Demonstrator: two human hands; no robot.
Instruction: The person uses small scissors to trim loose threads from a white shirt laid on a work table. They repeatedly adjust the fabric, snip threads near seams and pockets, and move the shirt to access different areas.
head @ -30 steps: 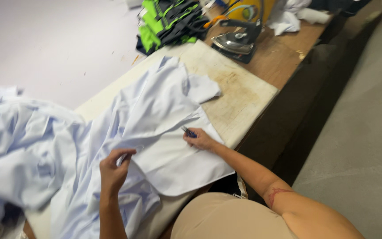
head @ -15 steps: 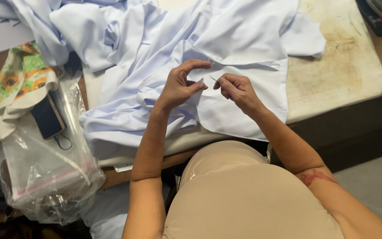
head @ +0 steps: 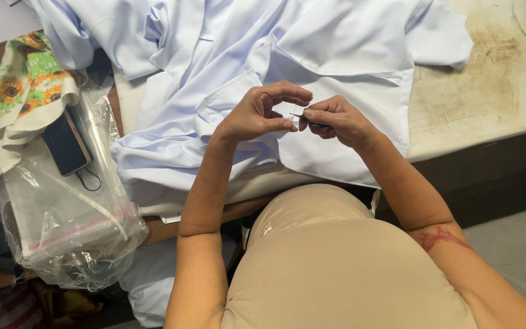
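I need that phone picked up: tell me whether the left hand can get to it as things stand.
Probably yes: the dark phone lies uncovered on the clear plastic bag on the left hand's side, nothing between, though that hand is pinching something small.

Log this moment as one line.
left hand: pinched, raised above pale blue shirt | right hand: holds small dark tool | phone on plastic bag, left

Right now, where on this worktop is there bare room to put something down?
The stained pad at the right, between the pale blue garment and the table edge, is bare. The left is crowded: a flowered cloth, a phone and a clear plastic bag. Both hands work mid-garment.
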